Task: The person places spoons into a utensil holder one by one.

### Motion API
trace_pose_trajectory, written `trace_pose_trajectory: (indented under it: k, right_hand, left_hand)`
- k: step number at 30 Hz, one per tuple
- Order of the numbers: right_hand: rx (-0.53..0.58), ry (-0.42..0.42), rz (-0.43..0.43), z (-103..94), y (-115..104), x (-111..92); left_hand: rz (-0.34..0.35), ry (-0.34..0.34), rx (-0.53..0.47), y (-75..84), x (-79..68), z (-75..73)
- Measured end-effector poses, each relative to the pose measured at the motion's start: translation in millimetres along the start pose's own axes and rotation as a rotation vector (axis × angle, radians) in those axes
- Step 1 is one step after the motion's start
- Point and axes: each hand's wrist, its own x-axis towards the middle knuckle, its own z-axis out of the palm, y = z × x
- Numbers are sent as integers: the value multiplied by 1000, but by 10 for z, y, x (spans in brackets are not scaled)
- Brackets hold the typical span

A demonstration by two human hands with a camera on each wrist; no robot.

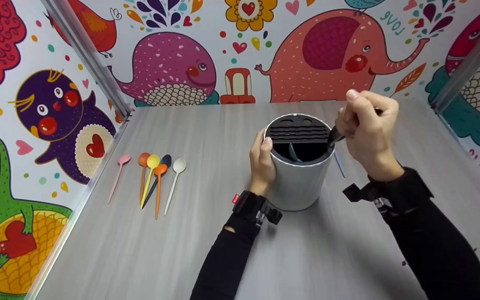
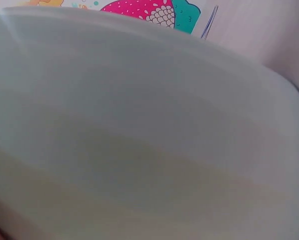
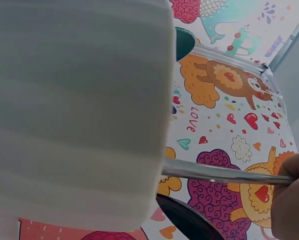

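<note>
A white cylindrical utensil holder (image 1: 296, 183) with a black divided insert (image 1: 298, 131) stands upright on the table. My left hand (image 1: 261, 160) grips its left side near the rim. At the right rim, my right hand (image 1: 367, 127) is curled round a slender utensil; its shiny handle (image 3: 214, 173) runs from the holder to my fingers in the right wrist view. What lies at its lower end is hidden. A dark spoon bowl (image 3: 187, 217) juts past the rim beside it. Inside the open compartment leans a teal spoon (image 1: 293, 152). The holder's wall fills most of both wrist views.
Left on the table lie a pink spoon (image 1: 120, 171), a white spoon (image 1: 176, 179) and a cluster of orange, yellow and dark blue spoons (image 1: 152, 161). A thin blue handle (image 1: 339, 163) shows behind the holder. Printed panels (image 1: 240, 50) in metal framing (image 1: 94, 54) edge the table.
</note>
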Motion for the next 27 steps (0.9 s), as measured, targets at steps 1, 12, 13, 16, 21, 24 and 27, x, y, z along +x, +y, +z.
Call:
trace_pose_trajectory:
  k: [1,12,13,16,21,24,27]
  right_hand:
    - [-10,-3,4,-8,11,-9]
    - [-157,-44,93,40,142,-158]
    - [-184,-42,104,45,151,-176]
    - [-250,-43,137,45,183,-223]
    - [-402,-46,168,8,263,-301]
    - [-487,-50,175,-18,305,-350]
    - [-520,-48,190,-35,330,-382]
  left_hand:
    - [-1,-1,1,5,-2,2]
    - [-2,6,-2,0,3,11]
    - [-1,7,-2,-2,2,12]
    - [5,11,-1,-6,3,12]
    - [13,3,-9,-7,3,8]
    - [14,1,-15,0,1,7]
    - [13,5,-17,0,5,10]
